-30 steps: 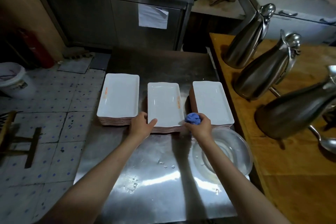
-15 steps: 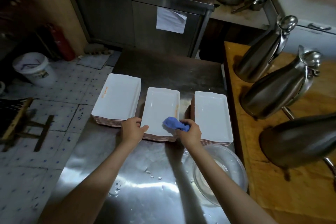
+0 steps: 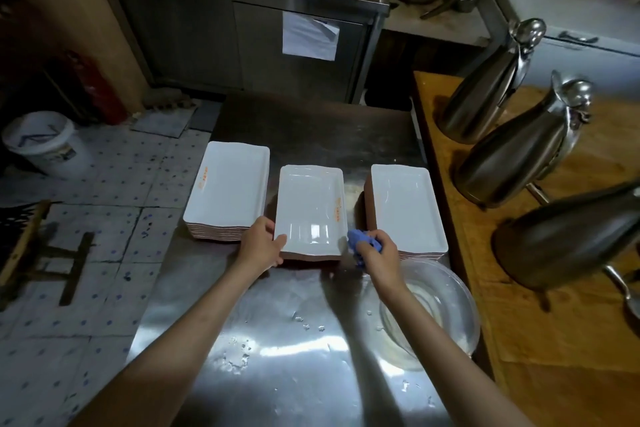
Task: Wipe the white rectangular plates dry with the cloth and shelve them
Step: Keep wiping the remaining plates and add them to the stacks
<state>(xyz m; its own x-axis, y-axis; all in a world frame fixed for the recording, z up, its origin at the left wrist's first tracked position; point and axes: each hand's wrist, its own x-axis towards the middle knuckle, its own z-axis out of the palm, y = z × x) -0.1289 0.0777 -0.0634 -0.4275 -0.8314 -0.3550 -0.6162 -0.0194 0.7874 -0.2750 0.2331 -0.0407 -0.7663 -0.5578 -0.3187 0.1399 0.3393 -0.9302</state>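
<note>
Steel worktop [image 3: 277, 374] was wet, droplets and glare near the front edge, tiled floor off to its left. Three stacks of white rectangular plates sat in a row across it: left stack [image 3: 228, 191], middle stack [image 3: 310, 208], right stack [image 3: 407, 206]. Left hand [image 3: 258, 246] gripped the near-left corner of the middle stack's top plate, thumb lying on the rim, fingers curled under the edge, forearm running straight in from bottom-left. Right hand [image 3: 379, 255] was clenched around a bunched blue cloth [image 3: 358, 241], held at the near-right corner of the middle stack, in the gap beside the right stack; couldn't tell whether the cloth touched the plate. Clear glass bowl [image 3: 450, 319] sat just under the right forearm. Three steel jugs [image 3: 519, 156] stood on the wooden counter [image 3: 554, 357] to the right.
</note>
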